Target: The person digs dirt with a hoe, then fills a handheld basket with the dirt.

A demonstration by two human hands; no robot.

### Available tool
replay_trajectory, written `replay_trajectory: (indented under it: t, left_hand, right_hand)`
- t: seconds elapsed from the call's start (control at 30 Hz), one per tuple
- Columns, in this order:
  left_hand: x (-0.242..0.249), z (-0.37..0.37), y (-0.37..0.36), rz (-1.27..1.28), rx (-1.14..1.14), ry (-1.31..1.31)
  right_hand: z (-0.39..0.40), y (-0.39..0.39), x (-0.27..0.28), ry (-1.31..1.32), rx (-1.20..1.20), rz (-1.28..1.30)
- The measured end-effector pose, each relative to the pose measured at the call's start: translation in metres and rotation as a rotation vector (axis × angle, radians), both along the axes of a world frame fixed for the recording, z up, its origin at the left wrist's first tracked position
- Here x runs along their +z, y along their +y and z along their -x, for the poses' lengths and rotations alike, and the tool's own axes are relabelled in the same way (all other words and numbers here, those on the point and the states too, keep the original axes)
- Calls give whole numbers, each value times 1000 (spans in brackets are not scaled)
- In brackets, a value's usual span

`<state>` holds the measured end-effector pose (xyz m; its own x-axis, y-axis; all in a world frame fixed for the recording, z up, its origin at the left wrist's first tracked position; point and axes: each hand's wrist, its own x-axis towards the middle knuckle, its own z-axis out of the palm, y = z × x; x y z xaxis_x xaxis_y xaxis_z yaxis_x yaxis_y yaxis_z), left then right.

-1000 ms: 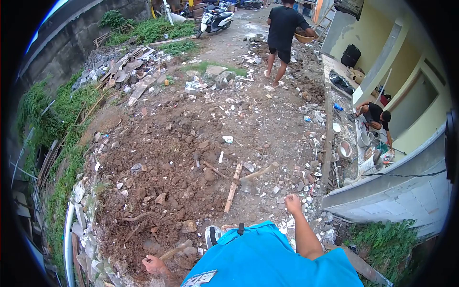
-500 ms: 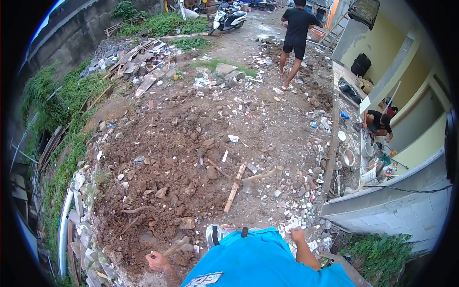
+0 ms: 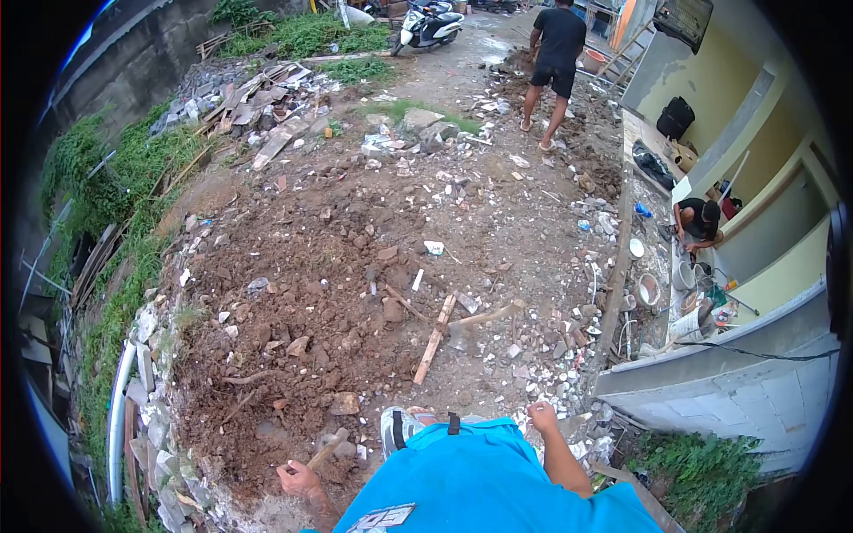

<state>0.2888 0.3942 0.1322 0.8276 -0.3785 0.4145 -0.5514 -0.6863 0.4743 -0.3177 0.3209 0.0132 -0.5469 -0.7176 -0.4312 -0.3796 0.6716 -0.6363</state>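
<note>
At the lower left, my left hand is curled beside the near end of a short wooden handle on the soil; whether it touches the handle is unclear. My right hand hangs right of my blue shirt with its fingers curled and nothing visible in them. Ahead of my feet, a flat wooden piece lies across the ground. A pale wooden handle rests to its right, and a thinner brown stick to its left.
Loose brown soil and stones spread ahead. A person in black stands bent farther up the path. Another person crouches by buckets at the right. A low block wall borders the right, and a white scooter stands far back.
The far person's arms have come down and in, and the legs have shifted. The crouching person has moved slightly. My left hand has shifted a little nearer the short handle, and my view has tilted slightly.
</note>
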Motion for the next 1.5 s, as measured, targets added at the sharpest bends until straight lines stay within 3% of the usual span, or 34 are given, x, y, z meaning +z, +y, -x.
replay_trajectory:
  t: [0.07,0.37,0.47,0.57,0.7,0.8,1.0,1.1,1.13,1.23,1.5]
  left_hand:
    - [0,4,3,5,-9,-9]
    - [-8,11,13,16,-26,38]
    - [-2,15,12,-4,-14,45]
    - [-6,13,11,-6,-10,41]
    - [-7,17,11,2,-12,-10]
    - [-6,26,13,8,-20,31]
    - [-8,41,13,30,-98,118]
    - [13,57,12,41,-77,88]
    - [17,59,13,45,-59,194]
    - [3,60,21,80,-2,162]
    - [-10,79,36,99,26,105]
  right_hand:
    - [-15,-11,46,-111,-40,-75]
    - [-24,-19,65,-66,30,-158]
    - [3,-12,-8,63,135,-75]
    - [-13,-25,26,-48,51,-87]
    - [17,-27,-25,25,171,-29]
    - [23,-27,-32,85,245,-23]
    - [-5,-36,35,55,336,-92]
    - [-5,-38,28,-79,237,-76]
    - [-16,-39,41,-104,163,-91]
    - [-44,-43,82,-142,304,-105]
    - [-8,-41,24,345,701,-209]
